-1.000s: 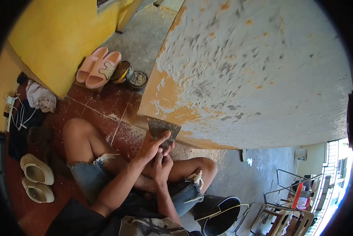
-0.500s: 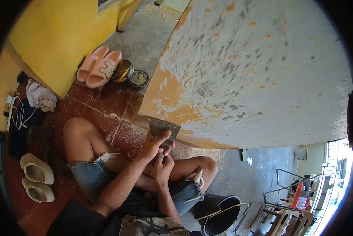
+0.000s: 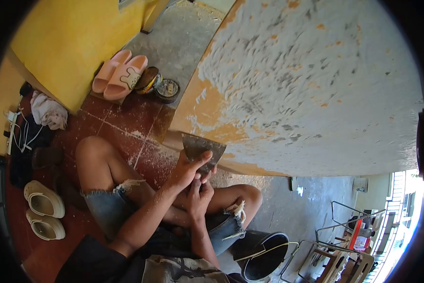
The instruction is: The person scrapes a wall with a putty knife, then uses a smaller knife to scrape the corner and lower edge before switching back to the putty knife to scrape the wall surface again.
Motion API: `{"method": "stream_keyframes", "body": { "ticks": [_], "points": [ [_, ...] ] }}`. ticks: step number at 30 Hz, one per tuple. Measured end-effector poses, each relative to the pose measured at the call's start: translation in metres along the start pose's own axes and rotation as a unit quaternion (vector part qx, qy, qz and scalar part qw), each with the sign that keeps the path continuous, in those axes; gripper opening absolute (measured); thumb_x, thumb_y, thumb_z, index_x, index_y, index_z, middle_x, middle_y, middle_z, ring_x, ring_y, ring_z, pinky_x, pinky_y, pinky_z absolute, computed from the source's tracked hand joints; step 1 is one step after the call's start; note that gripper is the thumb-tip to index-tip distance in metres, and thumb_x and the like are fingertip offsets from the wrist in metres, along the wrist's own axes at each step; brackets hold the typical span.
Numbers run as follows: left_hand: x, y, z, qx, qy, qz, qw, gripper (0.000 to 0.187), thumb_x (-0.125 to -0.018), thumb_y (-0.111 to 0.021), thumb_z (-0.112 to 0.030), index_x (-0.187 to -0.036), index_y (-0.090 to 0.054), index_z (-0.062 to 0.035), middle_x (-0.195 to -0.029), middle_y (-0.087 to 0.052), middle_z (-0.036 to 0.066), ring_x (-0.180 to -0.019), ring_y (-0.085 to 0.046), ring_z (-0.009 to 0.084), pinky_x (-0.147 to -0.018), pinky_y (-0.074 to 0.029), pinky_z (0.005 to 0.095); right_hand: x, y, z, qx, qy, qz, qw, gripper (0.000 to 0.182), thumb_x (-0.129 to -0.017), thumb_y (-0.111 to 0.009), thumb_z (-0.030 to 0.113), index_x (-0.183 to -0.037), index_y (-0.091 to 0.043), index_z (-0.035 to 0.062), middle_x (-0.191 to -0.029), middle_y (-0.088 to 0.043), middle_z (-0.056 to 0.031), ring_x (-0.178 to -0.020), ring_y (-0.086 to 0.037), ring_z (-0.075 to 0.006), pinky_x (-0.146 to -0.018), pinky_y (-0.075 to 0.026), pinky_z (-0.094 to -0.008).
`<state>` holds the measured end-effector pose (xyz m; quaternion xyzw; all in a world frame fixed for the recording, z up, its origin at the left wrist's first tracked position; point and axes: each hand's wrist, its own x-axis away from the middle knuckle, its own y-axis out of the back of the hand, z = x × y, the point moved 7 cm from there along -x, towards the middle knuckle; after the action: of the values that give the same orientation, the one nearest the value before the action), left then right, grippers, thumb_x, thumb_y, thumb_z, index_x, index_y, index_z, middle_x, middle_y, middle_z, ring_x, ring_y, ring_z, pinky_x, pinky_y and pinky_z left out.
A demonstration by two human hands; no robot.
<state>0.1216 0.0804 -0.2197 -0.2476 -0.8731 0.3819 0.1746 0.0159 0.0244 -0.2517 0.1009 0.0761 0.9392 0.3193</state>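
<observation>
A dark, wide-bladed scraper is held up at the near edge of a large wall surface with patchy white coating and orange spots. My left hand grips the scraper, its thumb lying across the blade. Just below, my right hand is wrapped round the scraper's lower end, its fingers closed. The handle is mostly hidden by the hands. Pale dust and flakes lie on the red floor tiles beside the wall.
Pink slippers and open round tins sit at the upper left. Beige clogs and a crumpled cloth are at the left. A black bucket stands at lower right, near metal-framed furniture.
The scraper and both hands have shifted slightly up and to the right, with the blade more over the wall's edge. The view has moved a little.
</observation>
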Motion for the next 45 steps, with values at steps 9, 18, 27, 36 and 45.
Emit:
{"method": "stream_keyframes", "body": {
  "ticks": [9,18,27,36,45],
  "points": [
    [0.005,0.004,0.007,-0.025,0.014,-0.045,0.999,0.026,-0.102,-0.07,-0.028,-0.1,-0.066,-0.0025,-0.075,-0.069,0.009,-0.047,-0.053,0.0113,-0.043,-0.041,0.0238,0.002,-0.001,-0.001,0.006,0.015,0.001,1.0,0.037,-0.11,-0.056,0.027,-0.084,-0.059,0.0022,-0.067,-0.055,0.0048,-0.059,-0.045,-0.0037,-0.051,-0.033,-0.024],
    [0.0,0.003,0.001,-0.02,-0.024,-0.045,0.999,0.027,-0.102,-0.069,-0.029,-0.102,-0.067,-0.0024,-0.075,-0.069,0.009,-0.049,-0.055,0.0112,-0.044,-0.043,0.0245,-0.001,-0.004,0.011,0.01,0.02,-0.003,1.0,0.038,-0.11,-0.056,0.026,-0.081,-0.059,0.0026,-0.068,-0.055,0.0043,-0.06,-0.045,-0.0038,-0.052,-0.033,-0.0247],
    [-0.001,0.002,-0.005,-0.014,-0.017,-0.031,0.999,0.029,-0.102,-0.069,-0.03,-0.098,-0.068,-0.0013,-0.073,-0.068,0.009,-0.049,-0.056,0.0117,-0.044,-0.043,0.0245,0.005,0.002,0.009,0.037,0.003,0.003,0.999,0.035,-0.107,-0.062,0.025,-0.096,-0.066,-0.0082,-0.071,-0.063,-0.0066,-0.074,-0.052,-0.0085,-0.065,-0.049,-0.0328],
    [0.037,0.059,0.026,-0.026,0.014,-0.153,0.988,0.029,-0.102,-0.069,-0.028,-0.112,-0.064,-0.0019,-0.08,-0.07,0.012,-0.057,-0.065,0.0173,-0.05,-0.053,0.0273,0.029,-0.011,0.004,0.046,0.02,0.157,0.986,0.034,-0.103,-0.066,0.02,-0.125,-0.064,-0.0064,-0.076,-0.063,0.0001,-0.067,-0.054,-0.0068,-0.062,-0.048,-0.028],
    [0.056,0.105,0.072,0.055,0.211,-0.159,0.963,0.05,-0.107,-0.047,-0.047,-0.122,-0.064,-0.0023,-0.082,-0.07,0.01,-0.071,-0.07,0.0264,-0.071,-0.06,0.0408,0.038,0.007,0.029,0.174,-0.019,0.343,0.923,0.057,-0.09,-0.079,0.051,-0.103,-0.072,-0.0033,-0.079,-0.072,-0.0155,-0.077,-0.071,-0.0184,-0.074,-0.055,-0.036]
  ]
}}
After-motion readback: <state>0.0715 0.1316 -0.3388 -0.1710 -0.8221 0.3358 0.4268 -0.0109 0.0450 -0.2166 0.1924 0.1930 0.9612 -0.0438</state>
